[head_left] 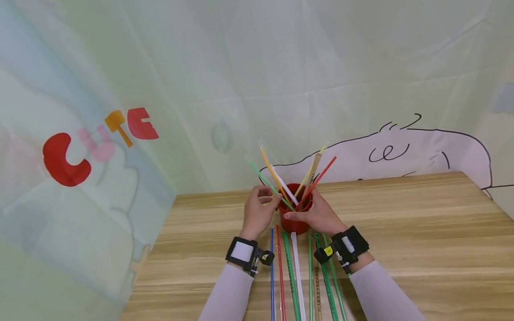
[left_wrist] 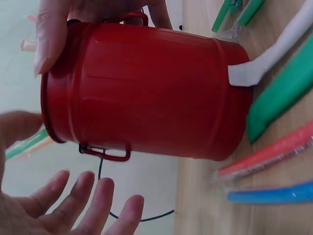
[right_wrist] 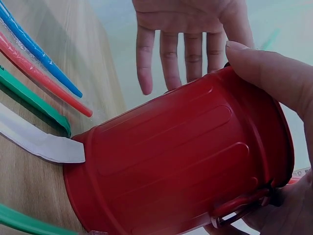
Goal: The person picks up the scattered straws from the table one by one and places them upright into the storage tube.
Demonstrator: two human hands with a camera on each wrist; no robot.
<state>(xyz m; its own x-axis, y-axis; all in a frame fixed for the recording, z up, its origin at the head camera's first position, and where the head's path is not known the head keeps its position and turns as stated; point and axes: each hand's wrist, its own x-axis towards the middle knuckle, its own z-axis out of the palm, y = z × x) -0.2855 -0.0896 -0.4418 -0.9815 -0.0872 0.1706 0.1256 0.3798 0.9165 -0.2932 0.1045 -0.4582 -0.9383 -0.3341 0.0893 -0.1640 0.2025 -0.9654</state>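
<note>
A small red bucket with side handles stands upright on the table. My right hand grips it at the right, thumb over the near side just below the rim. My left hand is at the bucket's left side, its thumb tip right at the rim beside a green straw. In the left wrist view, the fingers of that hand are spread loosely, apart from the bucket wall. Also leaning in the bucket are an orange straw, a white straw, a brown straw, a red straw and a yellow straw.
Several straws lie in a row before the bucket: a blue straw, a red one, a white one, a brown one and several green ones. They rest on a wooden table. A printed cloth hangs behind and left.
</note>
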